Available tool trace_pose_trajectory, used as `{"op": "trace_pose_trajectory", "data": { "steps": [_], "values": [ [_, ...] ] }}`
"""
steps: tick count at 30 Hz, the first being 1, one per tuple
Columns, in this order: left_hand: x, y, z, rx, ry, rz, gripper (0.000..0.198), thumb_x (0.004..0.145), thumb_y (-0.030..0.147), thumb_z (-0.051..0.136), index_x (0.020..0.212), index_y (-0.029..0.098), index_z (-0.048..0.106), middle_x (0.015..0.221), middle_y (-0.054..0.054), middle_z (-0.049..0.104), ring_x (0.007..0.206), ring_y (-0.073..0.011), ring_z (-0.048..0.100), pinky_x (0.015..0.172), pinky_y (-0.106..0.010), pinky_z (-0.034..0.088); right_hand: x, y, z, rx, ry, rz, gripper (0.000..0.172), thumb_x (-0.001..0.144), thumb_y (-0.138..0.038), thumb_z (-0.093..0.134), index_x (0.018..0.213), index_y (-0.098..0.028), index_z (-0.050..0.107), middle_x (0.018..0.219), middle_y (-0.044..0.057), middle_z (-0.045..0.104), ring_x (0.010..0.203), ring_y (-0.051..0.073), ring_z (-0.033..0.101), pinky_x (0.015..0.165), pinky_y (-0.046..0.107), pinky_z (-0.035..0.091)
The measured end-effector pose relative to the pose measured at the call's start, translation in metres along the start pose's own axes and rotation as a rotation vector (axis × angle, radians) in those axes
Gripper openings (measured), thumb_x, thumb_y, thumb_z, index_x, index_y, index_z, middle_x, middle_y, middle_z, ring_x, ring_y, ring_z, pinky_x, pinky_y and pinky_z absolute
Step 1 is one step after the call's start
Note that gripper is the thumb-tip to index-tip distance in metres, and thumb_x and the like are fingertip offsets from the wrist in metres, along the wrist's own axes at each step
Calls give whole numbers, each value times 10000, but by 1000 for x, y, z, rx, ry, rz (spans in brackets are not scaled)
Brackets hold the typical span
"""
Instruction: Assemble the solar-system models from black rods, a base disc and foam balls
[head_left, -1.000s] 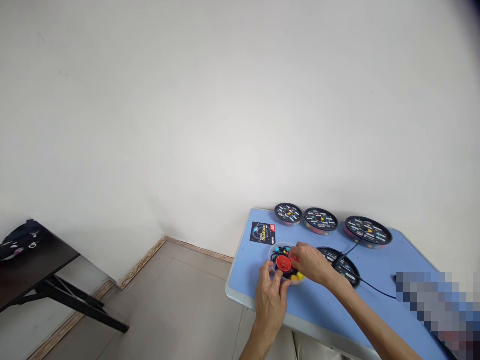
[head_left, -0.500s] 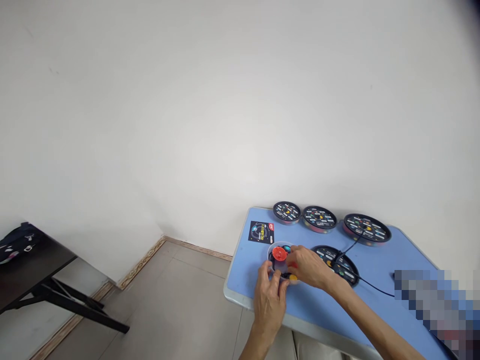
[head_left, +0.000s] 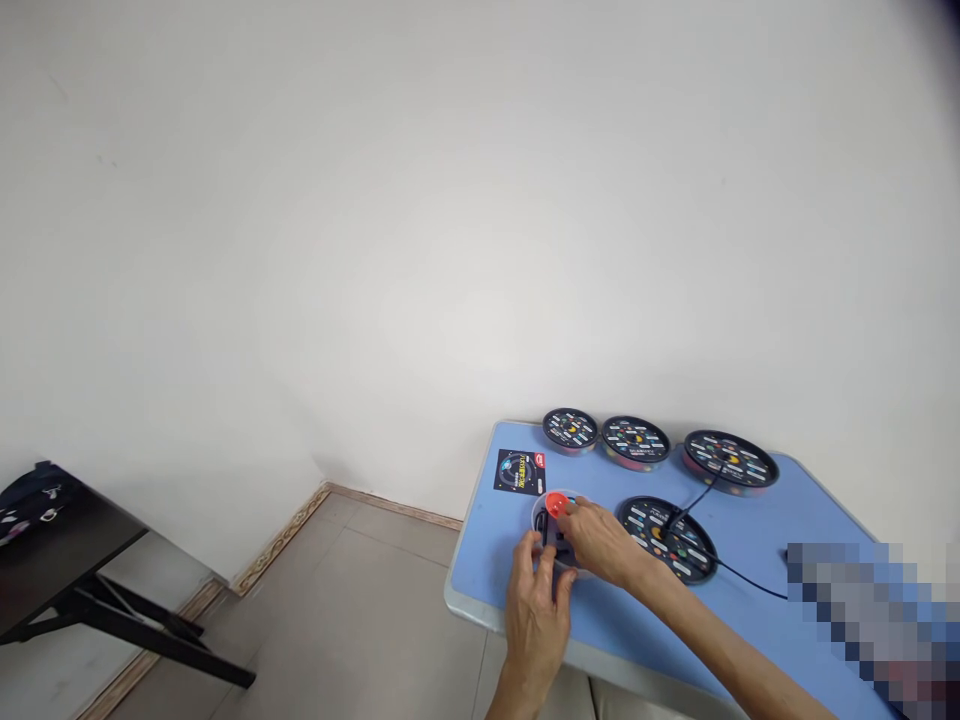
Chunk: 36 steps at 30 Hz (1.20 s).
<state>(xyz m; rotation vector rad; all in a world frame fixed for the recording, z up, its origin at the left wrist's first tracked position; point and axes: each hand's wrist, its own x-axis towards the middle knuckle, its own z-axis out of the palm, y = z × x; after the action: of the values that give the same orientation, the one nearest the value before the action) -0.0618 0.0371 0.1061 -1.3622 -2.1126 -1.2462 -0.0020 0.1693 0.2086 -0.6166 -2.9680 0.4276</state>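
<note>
At the left end of the blue table a clear round container (head_left: 537,512) holds black parts (head_left: 544,528) and a teal piece that shows only in part. My left hand (head_left: 537,598) is at its near left side, fingers curled over the rim. A red-orange cup-shaped piece (head_left: 556,502) is at the container's far side. My right hand (head_left: 600,540) reaches in from the right, its fingertips closed at the edge of this piece. The right hand and wrist hide the container's right part. Close behind lies a black printed card (head_left: 519,472).
Along the wall stand several round black-lidded boxes: a small one (head_left: 571,429), a middle one (head_left: 636,441) and a larger one (head_left: 731,460). A black round lid (head_left: 660,548) with a black cable (head_left: 754,582) lies right of my hands. A dark table (head_left: 67,550) stands far left.
My right hand has shifted slightly left, onto the red-orange piece. The yellow piece at the container's near side is out of sight, and more black parts show inside. My left hand stays at the rim.
</note>
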Motion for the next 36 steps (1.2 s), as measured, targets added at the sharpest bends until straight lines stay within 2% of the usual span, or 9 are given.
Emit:
{"op": "trace_pose_trajectory", "data": {
  "steps": [5,8,15,17,20,24,28,32,36],
  "values": [
    [3,3,-3,-40,9,9,249,952,238,514,1156,191,649,1228,-162,612,1064,-260,657,860,-399,600,-1,21,-12,305,200,94,258,841,-161,418,703,-196,633,750,70,663,743,219,578,682,320,402],
    [5,4,-7,-104,-6,-28,248,947,276,539,1144,185,659,1232,-161,599,1040,-250,654,859,-388,592,-4,31,-21,554,287,150,213,808,-296,455,678,-203,597,654,23,603,647,188,530,634,306,396],
    [38,5,-26,-128,30,-56,231,965,204,464,1026,185,686,1128,-125,618,1050,-240,611,857,-390,561,-24,33,-26,1038,356,254,410,728,-602,565,630,-204,562,530,-28,477,505,123,393,490,262,299],
    [55,11,-31,-87,-31,39,279,943,108,431,1011,194,687,1098,-110,636,1030,-234,592,845,-386,548,-26,32,-24,1123,349,275,443,691,-636,606,612,-202,564,522,-22,495,482,115,382,475,260,280],
    [79,22,-35,-17,-228,215,432,855,-33,398,1046,224,688,1113,-78,671,1008,-232,564,842,-380,519,-26,31,-21,1209,341,290,463,639,-662,638,588,-208,557,506,-18,510,451,107,366,462,262,268],
    [94,27,-32,150,-435,291,401,756,-43,485,964,219,705,846,-62,709,846,-258,557,730,-369,475,-23,32,-19,1270,366,297,433,609,-633,654,572,-214,550,473,-40,477,437,98,345,452,259,256],
    [97,23,-29,256,-443,268,262,768,33,528,846,214,699,647,-58,641,728,-263,530,638,-359,412,-23,37,-18,1308,403,305,393,612,-588,674,571,-218,547,503,-26,539,448,101,365,442,258,263],
    [103,23,-22,260,-455,327,308,886,68,459,853,226,722,742,-75,642,768,-251,522,681,-366,406,-23,40,-16,1355,429,315,396,600,-587,691,630,-211,572,571,-3,613,464,107,407,443,255,302],
    [107,24,-11,293,-562,430,279,850,80,545,817,254,760,760,-80,591,795,-258,507,701,-375,408,-24,40,-16,1398,434,320,392,598,-564,689,729,-202,614,585,0,615,468,112,417,442,255,296]
  ]
}}
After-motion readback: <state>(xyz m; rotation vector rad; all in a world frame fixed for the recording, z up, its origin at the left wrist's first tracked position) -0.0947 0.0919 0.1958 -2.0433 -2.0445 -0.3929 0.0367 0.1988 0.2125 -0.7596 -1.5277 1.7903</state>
